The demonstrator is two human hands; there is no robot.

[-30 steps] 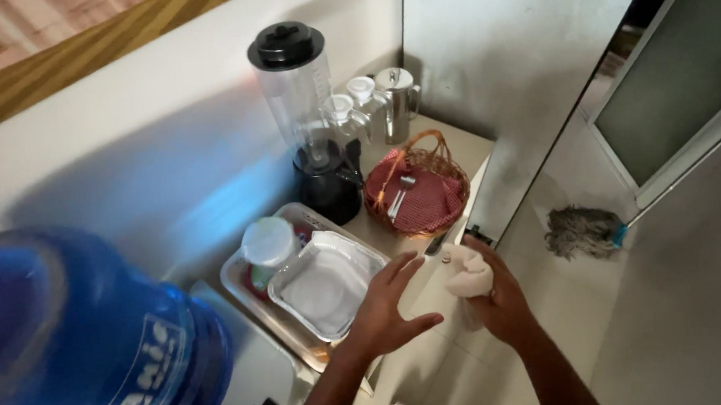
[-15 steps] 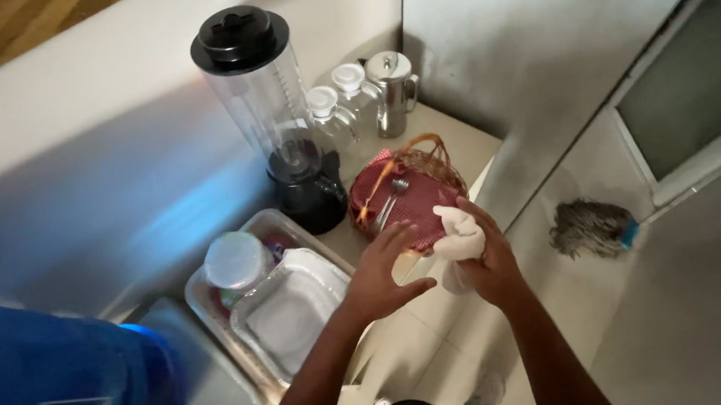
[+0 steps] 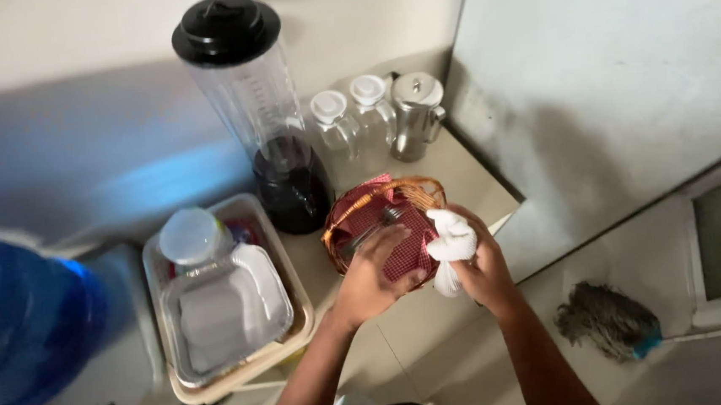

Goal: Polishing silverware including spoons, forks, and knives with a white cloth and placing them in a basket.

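2 bare forearms, no sleeves, dark garment below

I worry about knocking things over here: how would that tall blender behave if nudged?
The blender would probably tip rather than slide: its tall clear jar rises from a narrow dark base. The jar looks empty, so likely light on top. It stands close beside the basket.

Blue water jug at left, perhaps labelled; no clear packages.
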